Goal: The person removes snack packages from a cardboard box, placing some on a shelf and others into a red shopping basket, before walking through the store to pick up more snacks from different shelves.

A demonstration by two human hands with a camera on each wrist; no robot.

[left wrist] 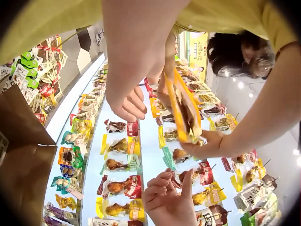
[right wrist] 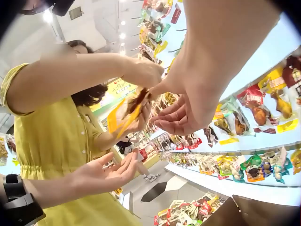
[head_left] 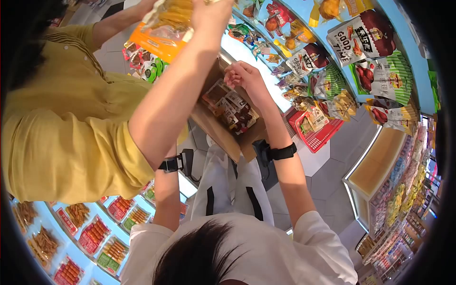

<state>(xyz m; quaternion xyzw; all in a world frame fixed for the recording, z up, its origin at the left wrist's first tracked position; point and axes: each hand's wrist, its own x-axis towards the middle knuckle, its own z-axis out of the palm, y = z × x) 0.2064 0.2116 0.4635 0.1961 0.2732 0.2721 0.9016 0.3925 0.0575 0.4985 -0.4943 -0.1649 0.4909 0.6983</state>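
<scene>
My left hand [right wrist: 113,172] is raised palm up with its fingers loosely extended and nothing in it; in the head view another person's arm hides it. My right hand [head_left: 244,80] hangs above the upper end of a cardboard box [head_left: 213,128], fingers loosely bent and empty. Dark snack packs [head_left: 232,109] lie inside that box. Someone in yellow holds an orange-edged snack pack [head_left: 159,42] in both hands, beyond my hands. In the left wrist view my left hand [left wrist: 129,106] is left of that pack [left wrist: 181,106], my right hand [left wrist: 169,200] below it.
Lit shelves [head_left: 351,83] of packaged snacks curve along the right. A red basket [head_left: 320,135] with a pack in it stands right of the box. More snack packs [head_left: 92,235] fill a display at lower left. The person's yellow sleeve [head_left: 80,156] crosses the left side.
</scene>
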